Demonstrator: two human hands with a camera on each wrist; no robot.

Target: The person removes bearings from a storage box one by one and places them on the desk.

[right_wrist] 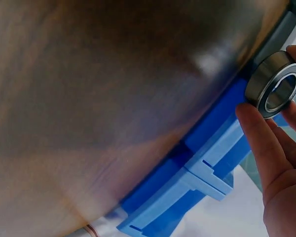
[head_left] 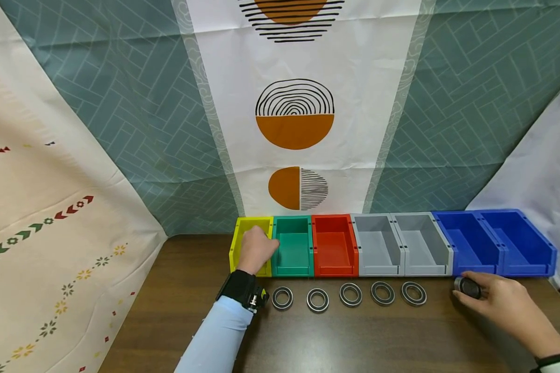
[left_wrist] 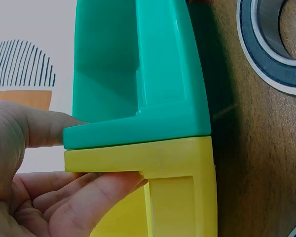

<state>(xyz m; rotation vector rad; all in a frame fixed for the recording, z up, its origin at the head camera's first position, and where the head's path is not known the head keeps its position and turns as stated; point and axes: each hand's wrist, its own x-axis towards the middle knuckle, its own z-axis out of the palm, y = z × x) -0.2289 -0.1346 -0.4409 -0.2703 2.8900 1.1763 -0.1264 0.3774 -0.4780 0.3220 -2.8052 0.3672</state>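
My left hand (head_left: 257,249) is at the yellow bin (head_left: 234,254) and the green bin (head_left: 293,271). In the left wrist view its thumb lies on the green side and its curled fingers are inside the yellow bin, pinching the two adjoining walls. My right hand (head_left: 506,300) holds a ball bearing (right_wrist: 269,79) between thumb and fingers, tilted, in front of the blue bins (head_left: 525,269). Several more bearings (head_left: 317,300) lie flat in a row on the table, in front of the bins.
A red bin (head_left: 334,270) and two grey bins (head_left: 381,270) continue the row between the green and blue ones. Behind them hangs a patterned cloth (head_left: 298,155). The brown wooden table (head_left: 354,342) extends toward me.
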